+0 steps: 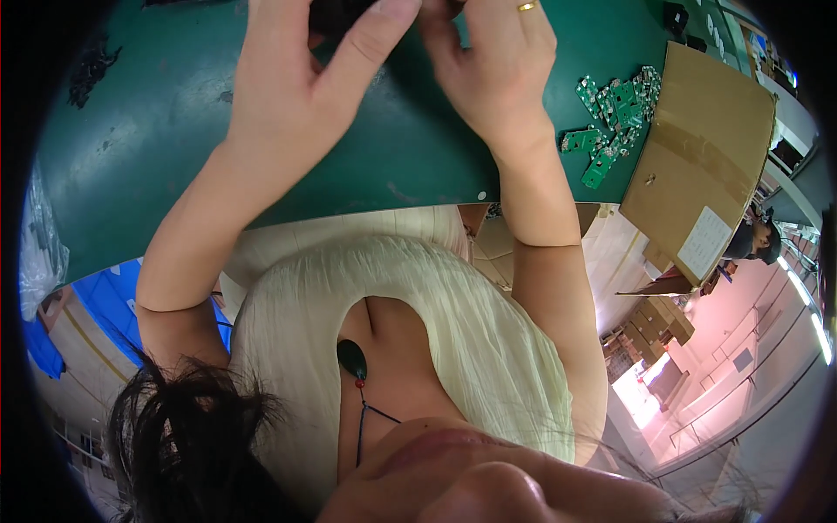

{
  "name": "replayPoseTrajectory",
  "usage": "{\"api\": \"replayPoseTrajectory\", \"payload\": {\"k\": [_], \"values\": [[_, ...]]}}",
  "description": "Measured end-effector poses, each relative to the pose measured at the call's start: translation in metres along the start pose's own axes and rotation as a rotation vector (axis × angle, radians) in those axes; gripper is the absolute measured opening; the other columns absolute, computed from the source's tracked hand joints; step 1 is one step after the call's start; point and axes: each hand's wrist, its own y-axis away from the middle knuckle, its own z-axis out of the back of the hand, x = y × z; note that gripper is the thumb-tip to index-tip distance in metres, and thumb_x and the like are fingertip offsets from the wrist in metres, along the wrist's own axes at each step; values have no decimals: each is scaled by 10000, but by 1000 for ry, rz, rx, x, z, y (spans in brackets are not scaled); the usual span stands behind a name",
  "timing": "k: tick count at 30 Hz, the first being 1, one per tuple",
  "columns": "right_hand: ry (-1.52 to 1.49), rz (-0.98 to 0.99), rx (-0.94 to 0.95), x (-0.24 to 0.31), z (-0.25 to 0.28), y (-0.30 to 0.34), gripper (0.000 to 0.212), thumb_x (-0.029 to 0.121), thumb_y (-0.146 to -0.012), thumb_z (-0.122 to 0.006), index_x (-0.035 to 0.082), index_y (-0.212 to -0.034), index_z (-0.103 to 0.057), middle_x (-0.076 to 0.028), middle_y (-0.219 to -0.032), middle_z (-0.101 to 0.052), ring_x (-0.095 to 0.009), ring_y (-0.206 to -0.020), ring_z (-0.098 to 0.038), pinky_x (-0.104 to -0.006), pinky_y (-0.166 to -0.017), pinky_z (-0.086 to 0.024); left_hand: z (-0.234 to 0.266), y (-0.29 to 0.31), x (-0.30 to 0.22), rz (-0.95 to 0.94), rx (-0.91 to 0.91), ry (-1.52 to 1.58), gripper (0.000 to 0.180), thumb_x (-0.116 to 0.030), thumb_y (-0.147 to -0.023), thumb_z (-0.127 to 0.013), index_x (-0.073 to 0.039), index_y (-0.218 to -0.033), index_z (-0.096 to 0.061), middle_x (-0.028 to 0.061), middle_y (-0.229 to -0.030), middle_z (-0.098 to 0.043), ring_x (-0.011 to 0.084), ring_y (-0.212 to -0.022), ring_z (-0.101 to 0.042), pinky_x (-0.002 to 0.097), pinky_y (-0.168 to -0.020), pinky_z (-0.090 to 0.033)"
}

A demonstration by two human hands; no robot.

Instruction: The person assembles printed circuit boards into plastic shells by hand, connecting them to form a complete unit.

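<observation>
At the top edge, both my hands reach over the green tabletop (174,122), with most of their fingertips cut off by the picture's rim. A dark, black thing (338,16) sits between the thumb and fingers of my left hand (292,78); only part of it shows, and its kind is not clear. My right hand (501,74), with a gold ring on one finger, is bent in close beside the left thumb. Its fingers curl toward something dark at the rim that I cannot make out.
Several green circuit boards (621,109) lie in a loose pile right of my right forearm. Beside them stands an open cardboard box (711,131) at the table's right edge. Small black pieces (91,71) lie far left. A clear plastic bag (42,240) hangs at the left edge.
</observation>
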Motion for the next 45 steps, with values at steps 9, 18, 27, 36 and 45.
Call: {"api": "replayPoseTrajectory", "payload": {"k": [9, 18, 27, 36, 45], "values": [[15, -128, 39, 1, 4, 1, 222, -79, -743, -618, 13, -932, -548, -149, -859, -570, -324, -751, -574, -383, -671, -486, 8, -11, 9, 307, 235, 530, 295, -20, -953, -451, -18, -1238, -375, 30, -1056, -533, 74, -946, -476, 198, -842, -376], [-130, -369, 67, 19, 18, -20, 392, -16, -731, -688, 8, -1089, -530, -149, -891, -560, -277, -750, -547, -349, -674, -473, 12, -13, 24, 424, 242, 508, 321, -48, -964, -394, 2, -1280, -363, 60, -1075, -558, 109, -987, -509, 230, -883, -392], [-542, -861, 148, 34, 27, -18, 537, -1, -752, -719, 20, -1228, -471, -53, -876, -518, -109, -667, -492, -218, -601, -425, -37, -26, 80, -322, 360, 1826, 347, -94, -951, -410, 12, -1281, -393, 85, -1098, -563, 141, -1019, -527, 266, -906, -407], [-607, -406, -51, 26, 12, -10, 305, -41, -766, -697, 7, -1046, -585, -105, -897, -585, -185, -753, -583, -262, -636, -474, -32, -21, 90, -112, 386, 1877, 206, -70, -951, -472, -11, -1147, -496, 77, -1030, -583, 122, -909, -582, 248, -807, -477], [-312, -473, 91, 41, 25, -20, 304, -29, -737, -720, 12, -1019, -613, -137, -888, -611, -259, -748, -602, -305, -629, -495, 12, -14, 35, 664, 65, 1269, 193, -65, -953, -464, -11, -1134, -504, 92, -1008, -599, 146, -878, -600, 260, -769, -492]]}}
